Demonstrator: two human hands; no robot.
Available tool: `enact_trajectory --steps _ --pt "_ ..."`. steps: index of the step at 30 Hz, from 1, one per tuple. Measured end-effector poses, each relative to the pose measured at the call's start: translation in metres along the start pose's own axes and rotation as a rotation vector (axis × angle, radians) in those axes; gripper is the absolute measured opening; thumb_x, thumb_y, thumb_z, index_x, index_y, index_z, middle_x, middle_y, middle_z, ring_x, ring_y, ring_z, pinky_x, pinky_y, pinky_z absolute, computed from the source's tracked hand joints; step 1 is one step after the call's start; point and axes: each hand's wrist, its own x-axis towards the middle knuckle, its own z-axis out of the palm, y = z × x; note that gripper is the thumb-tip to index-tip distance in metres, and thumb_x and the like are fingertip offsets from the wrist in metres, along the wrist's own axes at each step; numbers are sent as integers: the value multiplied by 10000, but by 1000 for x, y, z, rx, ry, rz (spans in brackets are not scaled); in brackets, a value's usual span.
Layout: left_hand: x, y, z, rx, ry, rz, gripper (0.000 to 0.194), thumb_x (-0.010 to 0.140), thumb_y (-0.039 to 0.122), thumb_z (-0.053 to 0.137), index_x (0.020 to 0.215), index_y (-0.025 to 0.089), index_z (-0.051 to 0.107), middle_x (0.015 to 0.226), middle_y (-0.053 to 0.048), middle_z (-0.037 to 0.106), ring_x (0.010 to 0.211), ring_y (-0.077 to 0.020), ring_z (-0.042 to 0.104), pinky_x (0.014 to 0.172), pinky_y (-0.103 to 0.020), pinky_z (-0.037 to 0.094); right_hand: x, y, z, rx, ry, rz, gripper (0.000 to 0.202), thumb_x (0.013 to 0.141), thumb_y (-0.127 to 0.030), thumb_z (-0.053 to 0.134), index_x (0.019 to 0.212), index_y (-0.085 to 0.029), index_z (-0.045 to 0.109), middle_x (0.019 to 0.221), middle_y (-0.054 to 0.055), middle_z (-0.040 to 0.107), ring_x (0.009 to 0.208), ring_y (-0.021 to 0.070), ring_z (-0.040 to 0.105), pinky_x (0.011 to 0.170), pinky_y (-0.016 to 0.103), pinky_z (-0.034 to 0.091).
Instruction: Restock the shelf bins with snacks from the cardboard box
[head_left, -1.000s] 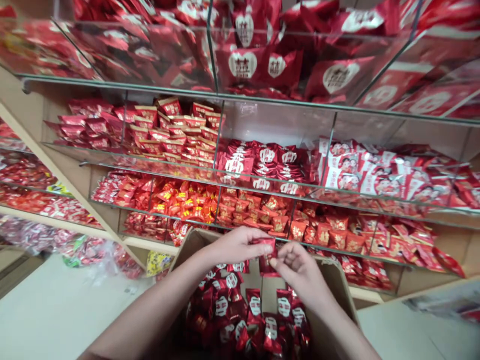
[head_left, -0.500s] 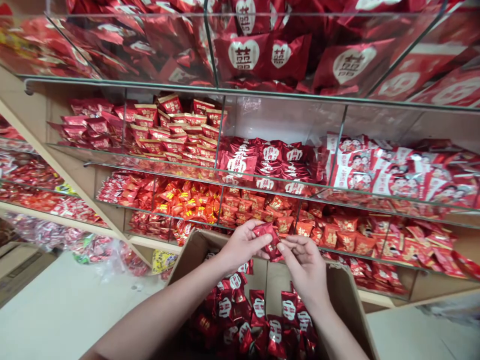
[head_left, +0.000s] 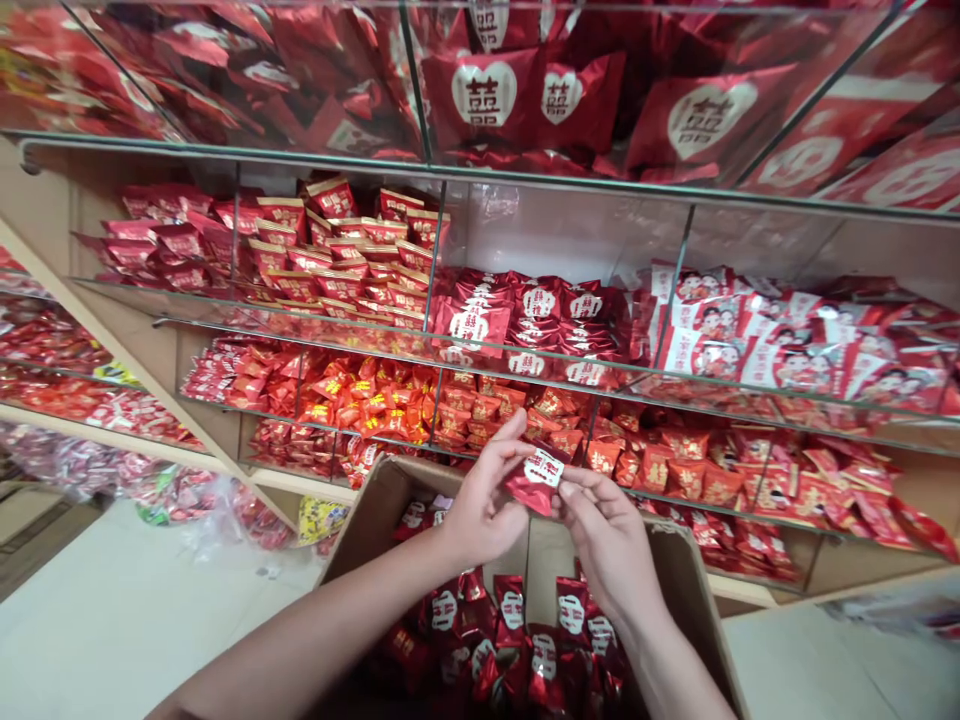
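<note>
A small red candy packet [head_left: 532,484] with a white label is held up above the open cardboard carton [head_left: 691,590]. My right hand [head_left: 609,535] pinches its right edge between thumb and fingers. At its left side my left hand [head_left: 480,505] is open, the thumb apart from the fingers; its fingertips reach behind the packet, and whether they touch it is hidden. Inside the carton lie several similar red packets [head_left: 546,660] with white labels, partly covered by my forearms.
Ahead stands a shelf with clear dividers [head_left: 675,285]. Matching red packets [head_left: 538,300] fill its middle bin, gold-edged packets [head_left: 337,285] the left, red-and-white ones [head_left: 787,350] the right. Orange-red packets [head_left: 375,395] lie lower; large heart-printed bags [head_left: 484,95] sit above.
The packet has been turned so its white label shows. My left hand has loosened its grip and spread its fingers, while my right hand keeps hold. The view has shifted slightly.
</note>
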Motion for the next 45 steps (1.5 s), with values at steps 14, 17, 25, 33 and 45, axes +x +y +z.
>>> enact_trajectory --steps 14,17,25,33,45 --pt "0 9 1 -148 50 -324 276 833 183 412 1098 221 477 1109 -83 550 993 -191 543 844 -380 457 3 7 -7 -97 173 -84 374 621 -342 694 927 -244 504 788 2 625 688 155 598 614 283 511" --pt "2 9 3 -303 63 -469 328 792 277 534 1091 206 420 787 -15 582 657 -122 565 540 -225 491 1 0 -11 -257 74 -171 356 615 -315 701 890 -250 484 739 -13 626 685 152 602 623 265 511" --pt "14 8 -21 -102 118 -289 288 845 249 444 1122 200 384 949 -58 581 735 -121 587 633 -232 475 16 -119 34 -1103 -2 -888 189 721 -304 589 907 -270 599 871 49 643 738 203 593 697 344 468" --pt "8 -29 -32 217 -57 -290 278 832 215 422 1102 162 458 815 -35 618 702 -130 582 642 -241 461 150 -153 98 -1694 -51 -718 231 704 -151 570 932 -150 608 870 98 648 842 240 581 723 315 416" --pt "4 -23 -33 630 -231 -133 262 810 194 423 1036 212 553 854 -34 655 771 -163 604 692 -245 450 174 -144 98 -2052 -304 -805 284 687 -57 471 902 -144 634 882 128 604 826 218 559 729 270 398"
